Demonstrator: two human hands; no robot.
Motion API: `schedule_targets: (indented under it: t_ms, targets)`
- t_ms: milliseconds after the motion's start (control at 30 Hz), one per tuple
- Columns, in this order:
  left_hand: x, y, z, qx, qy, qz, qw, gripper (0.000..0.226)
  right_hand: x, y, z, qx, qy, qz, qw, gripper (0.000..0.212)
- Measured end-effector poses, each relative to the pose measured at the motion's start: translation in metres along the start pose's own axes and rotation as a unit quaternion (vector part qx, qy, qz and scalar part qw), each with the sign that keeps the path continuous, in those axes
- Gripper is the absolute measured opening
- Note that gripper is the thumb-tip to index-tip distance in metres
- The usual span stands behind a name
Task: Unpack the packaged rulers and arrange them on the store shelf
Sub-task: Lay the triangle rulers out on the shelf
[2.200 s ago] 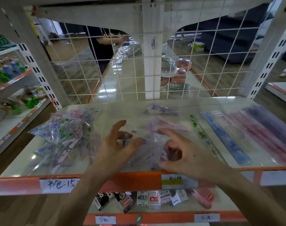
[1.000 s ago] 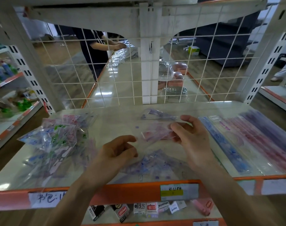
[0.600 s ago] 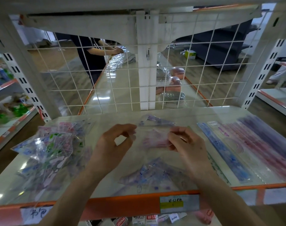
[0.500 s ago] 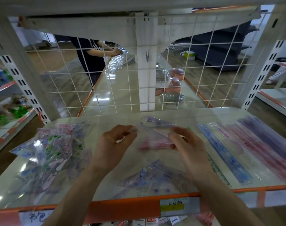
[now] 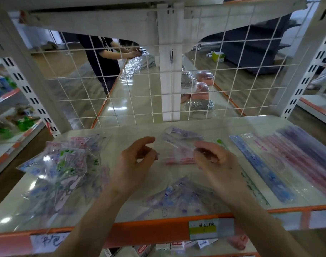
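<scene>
Right hand (image 5: 214, 162) pinches a pink ruler pack (image 5: 177, 154) above the glossy white shelf (image 5: 130, 132). Left hand (image 5: 134, 162) is half-curled, its hold unclear. A wire grid (image 5: 216, 69) backs the shelf.

A pink ruler packet (image 5: 179, 156) in clear wrap is held over the shelf (image 5: 132, 131), roughly level. Its right end is pinched by the right hand (image 5: 219, 164); the left hand (image 5: 134, 162) is seen at its left end, but contact cannot be made out. Just behind it a clear packet (image 5: 180, 134) with purple print is laid flat. A loose heap of packets (image 5: 62, 169) — blue, green, pink — is piled at the left. Purple set squares (image 5: 177, 197) are spread by the front edge, and long rulers (image 5: 262, 169) — blue, pink, purple — are laid side by side at the right.
</scene>
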State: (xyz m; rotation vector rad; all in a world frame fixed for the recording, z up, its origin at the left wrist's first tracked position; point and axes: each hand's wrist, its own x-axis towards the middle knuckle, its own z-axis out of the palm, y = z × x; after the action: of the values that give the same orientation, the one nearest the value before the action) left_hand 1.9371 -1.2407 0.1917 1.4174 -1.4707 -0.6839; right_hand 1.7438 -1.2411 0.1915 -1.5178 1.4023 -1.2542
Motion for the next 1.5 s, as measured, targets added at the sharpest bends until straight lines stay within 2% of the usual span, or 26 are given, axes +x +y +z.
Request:
schedule_targets:
  t_ms: [100, 167, 233, 333, 433, 633, 767, 900, 967, 1033, 1133, 1233, 1300, 1400, 1500]
  targets:
    - [0.003, 0.000, 0.000, -0.013, 0.036, -0.013, 0.999, 0.025, 0.000, 0.004, 0.004, -0.133, -0.018, -0.107, 0.985, 0.028]
    - [0.009, 0.001, -0.001, -0.007, 0.047, -0.021, 0.999, 0.024, 0.009, 0.006, 0.004, -0.213, -0.030, -0.147, 0.966, 0.025]
    - [0.019, 0.002, -0.001, 0.047, 0.030, -0.008, 0.998, 0.024, 0.025, 0.007, 0.001, -0.261, -0.041, -0.160, 0.951, 0.016]
    - [0.044, 0.004, 0.005, 0.127, -0.022, 0.006, 0.992, 0.033, 0.055, 0.004, -0.003, -0.309, -0.036, -0.156, 0.937, 0.016]
    - [0.072, 0.003, 0.018, 0.200, -0.037, -0.019, 0.979, 0.037, 0.083, 0.003, -0.005, -0.372, -0.052, -0.131, 0.917, 0.017]
    - [0.090, 0.002, 0.030, 0.262, -0.050, -0.022, 0.964, 0.036, 0.106, 0.013, -0.004, -0.375, -0.085, -0.082, 0.919, 0.026]
    - [0.076, 0.010, 0.021, 0.257, -0.034, -0.012, 0.966, 0.035, 0.099, 0.007, -0.013, -0.395, -0.122, -0.049, 0.909, 0.050]
    - [0.039, 0.021, 0.008, 0.214, -0.057, 0.014, 0.975, 0.027, 0.053, -0.013, -0.029, -0.381, -0.166, -0.065, 0.907, 0.028]
    - [0.020, 0.026, 0.002, 0.204, -0.090, 0.005, 0.975, 0.024, 0.019, -0.025, -0.033, -0.389, -0.242, -0.062, 0.887, 0.022]
    - [0.005, 0.029, -0.006, 0.199, -0.154, -0.025, 0.968, 0.020, -0.009, -0.035, -0.031, -0.425, -0.296, -0.070, 0.853, 0.035]
    - [-0.011, 0.036, -0.015, 0.207, -0.247, -0.062, 0.945, 0.009, -0.023, -0.038, -0.029, -0.469, -0.307, -0.091, 0.823, 0.051]
    - [-0.022, 0.040, -0.018, 0.261, -0.311, -0.072, 0.911, 0.018, -0.019, -0.035, -0.029, -0.460, -0.317, -0.082, 0.826, 0.052]
    - [-0.027, 0.041, -0.017, 0.297, -0.317, -0.064, 0.898, 0.026, -0.016, -0.032, -0.030, -0.433, -0.325, -0.067, 0.838, 0.048]
    - [-0.034, 0.041, -0.014, 0.326, -0.310, -0.046, 0.892, 0.028, -0.012, -0.024, -0.030, -0.340, -0.321, -0.030, 0.883, 0.031]
    - [-0.034, 0.042, -0.013, 0.330, -0.308, -0.034, 0.891, 0.018, -0.004, -0.021, -0.034, -0.211, -0.307, 0.003, 0.928, 0.013]
